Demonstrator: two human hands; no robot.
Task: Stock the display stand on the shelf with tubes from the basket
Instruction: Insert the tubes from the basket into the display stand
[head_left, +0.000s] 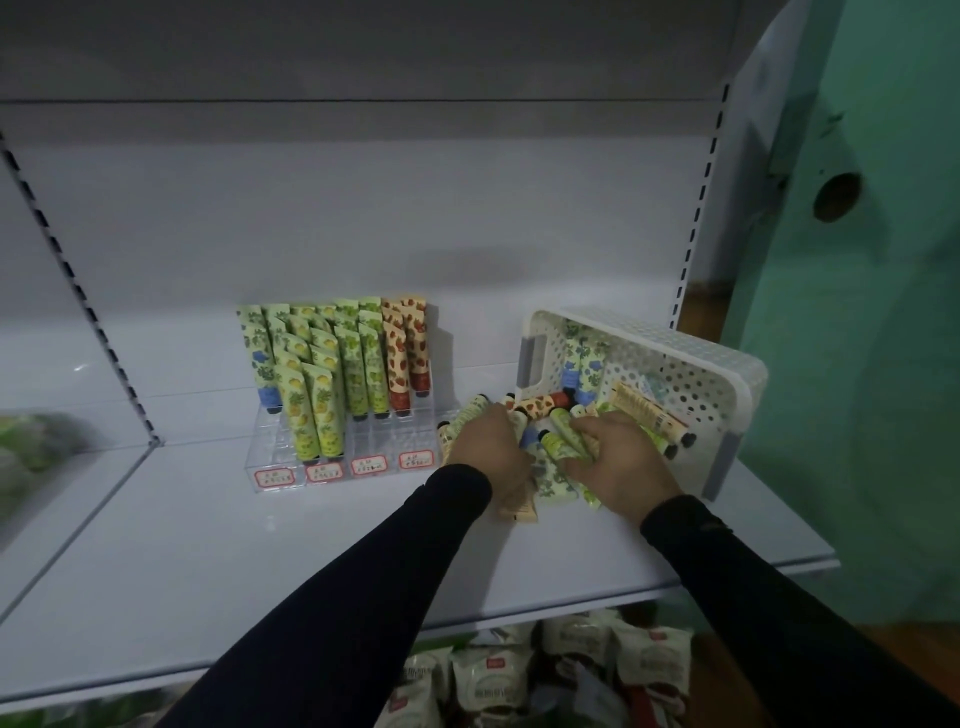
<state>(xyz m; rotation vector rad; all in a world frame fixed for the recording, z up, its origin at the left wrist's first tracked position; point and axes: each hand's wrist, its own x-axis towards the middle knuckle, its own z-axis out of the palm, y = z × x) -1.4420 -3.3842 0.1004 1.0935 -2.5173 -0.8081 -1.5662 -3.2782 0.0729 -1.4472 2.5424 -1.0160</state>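
While blurred green packets sit on the neighbouring shelf at far left, the clear display stand stands on the white shelf with tubes upright in stepped rows: pale green ones in the left columns, strawberry-printed ones at its right end. Red-bordered labels run along its front edge. Just right of the stand, loose tubes lie in a heap on the shelf, spilling from the mouth of the white perforated basket, which lies tipped on its side. The left hand rests palm down on the heap, fingers curled over the tubes; whether it actually holds one cannot be told. The right hand presses on the heap too, fingers bent around green tubes at the basket's mouth. Below the shelf lie pale wrapped packets.
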